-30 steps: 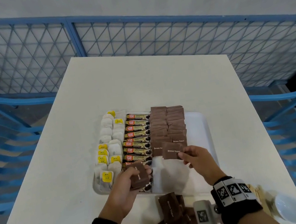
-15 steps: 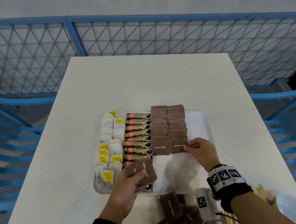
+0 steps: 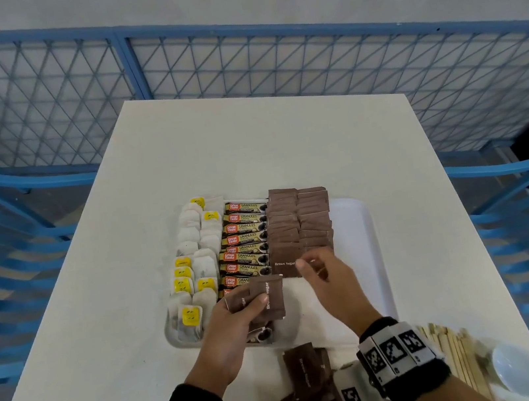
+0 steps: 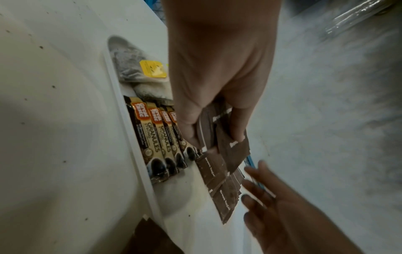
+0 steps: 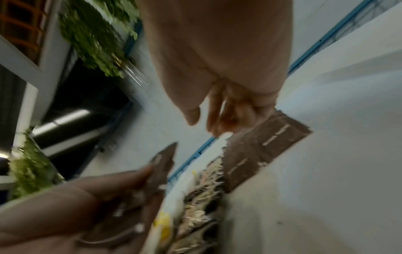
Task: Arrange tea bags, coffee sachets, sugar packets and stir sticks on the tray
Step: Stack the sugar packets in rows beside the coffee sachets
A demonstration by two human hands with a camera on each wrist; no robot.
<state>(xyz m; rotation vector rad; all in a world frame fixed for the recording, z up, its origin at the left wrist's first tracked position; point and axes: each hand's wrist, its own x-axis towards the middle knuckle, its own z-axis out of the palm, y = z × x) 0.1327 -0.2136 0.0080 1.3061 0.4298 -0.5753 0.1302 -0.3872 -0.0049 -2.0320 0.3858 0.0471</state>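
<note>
A white tray (image 3: 357, 248) holds tea bags (image 3: 194, 246) on its left, coffee sachets (image 3: 245, 238) in the middle and two columns of brown sugar packets (image 3: 298, 222) to their right. My left hand (image 3: 255, 305) hovers over the tray's near side and grips a fan of brown sugar packets (image 3: 272, 299) between thumb and fingers; the left wrist view shows this stack (image 4: 234, 151) in that hand (image 4: 217, 134). My right hand (image 3: 315, 268) hangs just above the nearest laid packets, fingers loose and holding nothing, as the right wrist view (image 5: 208, 123) also shows.
Loose brown sugar packets (image 3: 305, 377) lie heaped on the white table (image 3: 282, 149) by its near edge. Wooden stir sticks (image 3: 453, 354) and a small white bowl (image 3: 515, 368) sit at the near right. A blue mesh railing surrounds the table.
My right hand laid its sugar packet at the near end of the right column, let go and drifted left toward the left hand. The left hand fanned its packets out.
</note>
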